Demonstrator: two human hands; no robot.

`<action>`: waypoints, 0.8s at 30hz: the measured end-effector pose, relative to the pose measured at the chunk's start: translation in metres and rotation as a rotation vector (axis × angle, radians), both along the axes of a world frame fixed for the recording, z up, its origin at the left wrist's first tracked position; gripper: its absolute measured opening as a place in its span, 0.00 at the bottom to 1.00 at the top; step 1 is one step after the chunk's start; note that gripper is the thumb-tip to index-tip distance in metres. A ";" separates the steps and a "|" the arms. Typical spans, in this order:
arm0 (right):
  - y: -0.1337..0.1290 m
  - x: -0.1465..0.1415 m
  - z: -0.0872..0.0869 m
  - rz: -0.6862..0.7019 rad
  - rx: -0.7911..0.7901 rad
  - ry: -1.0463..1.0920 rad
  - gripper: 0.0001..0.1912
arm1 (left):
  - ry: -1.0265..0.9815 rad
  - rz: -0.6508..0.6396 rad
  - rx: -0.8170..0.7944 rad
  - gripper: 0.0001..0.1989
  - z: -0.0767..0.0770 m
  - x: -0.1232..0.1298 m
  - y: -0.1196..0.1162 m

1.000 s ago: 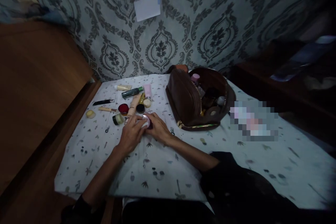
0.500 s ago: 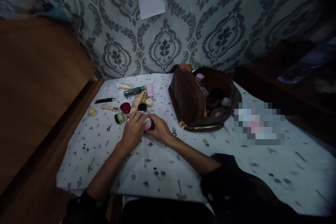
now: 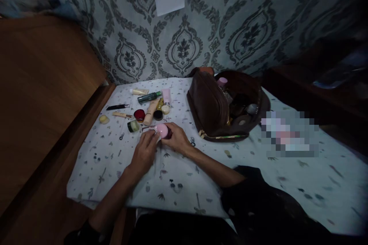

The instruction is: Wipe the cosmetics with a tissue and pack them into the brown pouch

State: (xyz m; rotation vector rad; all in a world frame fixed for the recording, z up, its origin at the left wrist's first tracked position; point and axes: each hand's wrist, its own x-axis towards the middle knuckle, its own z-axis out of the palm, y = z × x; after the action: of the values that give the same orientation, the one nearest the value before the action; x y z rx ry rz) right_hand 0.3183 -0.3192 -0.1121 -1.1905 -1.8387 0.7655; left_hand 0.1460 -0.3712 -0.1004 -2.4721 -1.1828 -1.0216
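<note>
My right hand point(image 3: 177, 138) is wrapped round the side of a small jar with a pink lid point(image 3: 161, 131) and a dark reddish body. The jar is tipped so that its lid faces left. Against the lid's left side, my left hand point(image 3: 144, 147) has its fingers bent over a thin white piece point(image 3: 149, 129) that looks like tissue or a wipe. Just beyond the hands lie a jar with a dark lid and pale green body point(image 3: 133, 126), a red jar point(image 3: 139, 115), a beige tube point(image 3: 151, 112) and a black-lidded pot point(image 3: 158, 115).
A brown cosmetic bag point(image 3: 208, 107) stands unzipped to the right, with several items inside. Farther back are a dark green bottle point(image 3: 149, 97), a pink tube point(image 3: 166, 96) and a cream tube point(image 3: 139, 92). A brush point(image 3: 122, 115) lies left. The patterned wall bounds the back.
My left hand has slid down and left off the pink lid, uncovering more of it and the white piece. My right hand still holds the jar. The view has shifted slightly.
</note>
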 end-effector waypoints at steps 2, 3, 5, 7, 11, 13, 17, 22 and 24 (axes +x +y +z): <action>0.000 0.000 -0.001 -0.006 0.001 -0.009 0.24 | 0.031 -0.053 0.016 0.19 0.002 0.003 -0.003; 0.000 0.000 -0.001 -0.011 0.002 -0.015 0.23 | 0.045 -0.081 0.022 0.19 0.003 0.004 -0.003; -0.002 0.000 -0.001 -0.018 0.004 -0.032 0.22 | 0.070 -0.124 0.028 0.19 0.005 0.006 -0.004; -0.003 0.000 0.000 0.002 0.011 -0.060 0.23 | 0.091 -0.158 0.022 0.19 0.006 0.008 -0.003; -0.003 0.001 -0.001 0.039 0.031 -0.114 0.23 | 0.130 -0.189 -0.014 0.20 0.008 0.012 0.004; -0.002 0.001 -0.002 0.031 0.026 -0.118 0.23 | 0.111 -0.166 -0.056 0.19 0.010 0.012 0.011; 0.000 0.001 -0.005 0.050 0.044 -0.065 0.26 | -0.032 -0.091 -0.186 0.17 0.014 0.004 0.026; -0.002 0.002 -0.005 0.049 0.065 -0.039 0.26 | -0.156 -0.042 -0.230 0.15 0.010 -0.007 0.027; -0.002 0.001 -0.004 0.041 0.072 -0.024 0.26 | -0.164 -0.038 -0.190 0.15 0.006 -0.008 0.021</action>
State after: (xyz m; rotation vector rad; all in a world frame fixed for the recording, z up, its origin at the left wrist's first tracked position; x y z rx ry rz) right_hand 0.3195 -0.3214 -0.1165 -1.1238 -1.8999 0.7042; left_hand 0.1377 -0.3500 -0.0941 -2.6048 -1.3446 -1.1931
